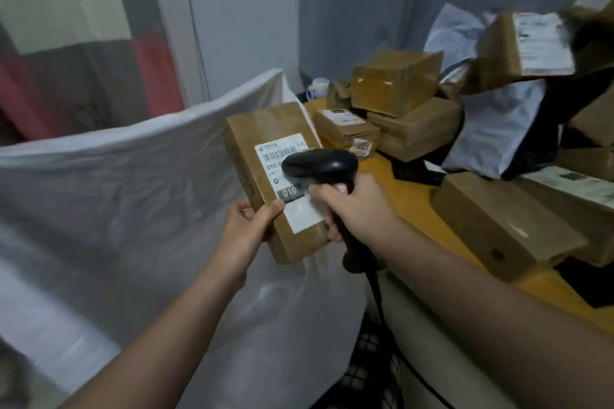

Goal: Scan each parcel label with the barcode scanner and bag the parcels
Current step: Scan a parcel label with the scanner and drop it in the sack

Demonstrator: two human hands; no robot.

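Step in hand: scanning; the barcode scanner (320,165) hovers just over the white label (288,180) of the one brown parcel (273,180) held up in front of the person.
Next move, as I judge it: once the code reads, the parcel has to go down into the big white bag (133,209) gaping just left of and below it.
Left hand (250,221): curled round the parcel's near left corner, thumb on the top face, fingers underneath.
Right hand (352,206): wrapped tight round the scanner's handle, forefinger up by the trigger; the cord (377,292) hangs below.
Parcel's place: in the air, tilted, between bag and table (408,202).
Waiting pile: more parcels (398,100) heaped on the table to the right, further off.
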